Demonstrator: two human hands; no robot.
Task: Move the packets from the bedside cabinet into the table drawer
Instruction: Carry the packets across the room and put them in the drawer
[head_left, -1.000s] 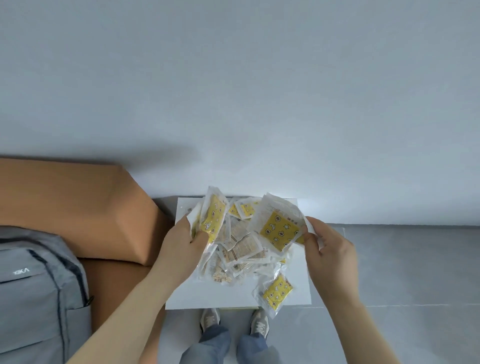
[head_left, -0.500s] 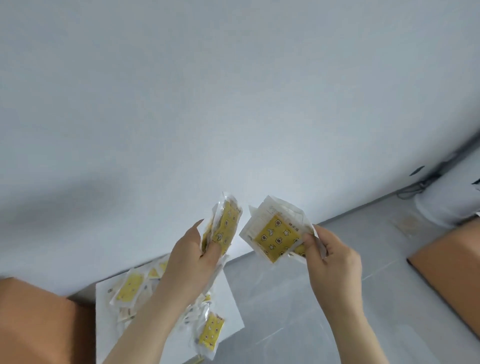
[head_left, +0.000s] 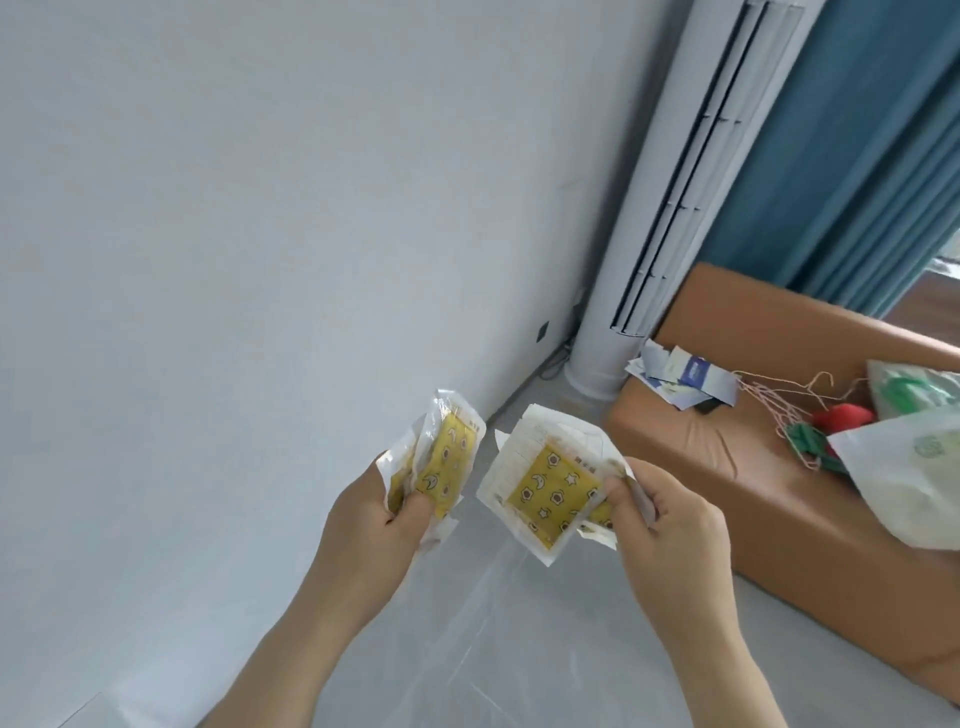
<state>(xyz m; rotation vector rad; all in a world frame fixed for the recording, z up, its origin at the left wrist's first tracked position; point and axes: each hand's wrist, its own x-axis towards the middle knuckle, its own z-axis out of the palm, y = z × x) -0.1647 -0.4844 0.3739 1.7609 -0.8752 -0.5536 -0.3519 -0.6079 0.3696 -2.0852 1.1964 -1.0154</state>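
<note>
Our left hand (head_left: 374, 525) is clenched round a bunch of clear plastic packets (head_left: 449, 462) with yellow star-and-moon inserts. The thumb is pressed on the front, and the bunch stands nearly upright. Our right hand (head_left: 670, 525) pinches a fanned stack of the same clear-and-yellow packets (head_left: 545, 493) by its right edge, between thumb and curled fingers.

We take the tall white column air conditioner (head_left: 675, 197) as our landmark. Both lots of packets hang in the air well below it and to its left, over the pale grey tiled floor (head_left: 493, 639). They are just beside each other without touching, and the fanned stack is the nearer one to the air conditioner.

A tan leather sofa (head_left: 753, 467) stands just to the right of its base. On the sofa lie loose blue-and-white papers (head_left: 675, 376), red and green wire hangers (head_left: 810, 441) and white plastic bags (head_left: 914, 483). Teal curtains (head_left: 857, 156) hang to the right of the air conditioner, and a plain white wall (head_left: 260, 208) runs to its left.
</note>
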